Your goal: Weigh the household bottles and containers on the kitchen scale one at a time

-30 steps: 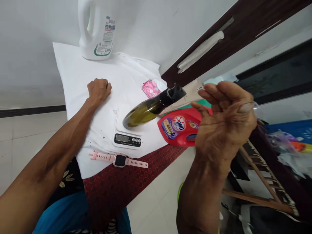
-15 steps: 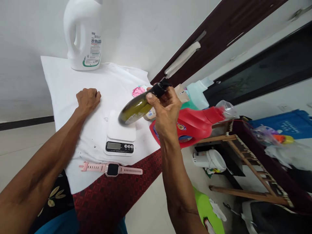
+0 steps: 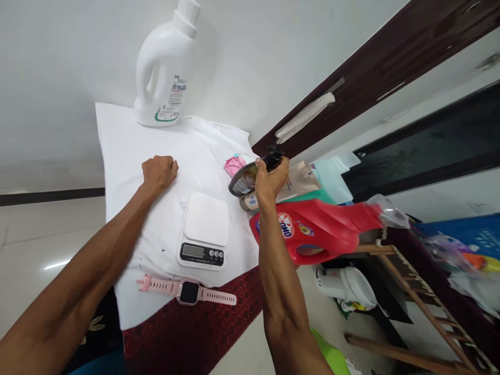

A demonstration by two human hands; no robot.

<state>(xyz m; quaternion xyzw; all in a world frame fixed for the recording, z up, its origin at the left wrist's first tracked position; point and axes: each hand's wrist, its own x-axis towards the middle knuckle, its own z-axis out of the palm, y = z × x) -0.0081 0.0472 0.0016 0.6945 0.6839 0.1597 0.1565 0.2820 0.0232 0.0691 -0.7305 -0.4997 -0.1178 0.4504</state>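
My right hand [image 3: 272, 182] grips a dark green pump bottle [image 3: 242, 180] around its black neck. The bottle is tilted, its labelled base toward the left, beside a crumpled pink packet [image 3: 234, 166] and a beige-brown bottle [image 3: 250, 202]. Curled into a fist, my left hand [image 3: 159, 172] rests on the white cloth [image 3: 128, 151] with nothing seen in it. A white kitchen scale [image 3: 206, 220] lies between my forearms, its platform bare and its display blank. Below the scale is a pink-strapped watch [image 3: 189, 292]. A red detergent bottle [image 3: 332, 224] is right of my right wrist.
A white detergent bottle [image 3: 164, 78] stands at the back against the wall. Behind the red bottle are a brown pouch [image 3: 305, 179] and a translucent green container [image 3: 332, 179]. A white bucket [image 3: 347, 286] and a wooden frame [image 3: 414, 297] are lower right.
My right hand has moved the pump bottle from over the scale to the right, beside the pink packet. My left fist stays on the cloth. The camera view has shifted.
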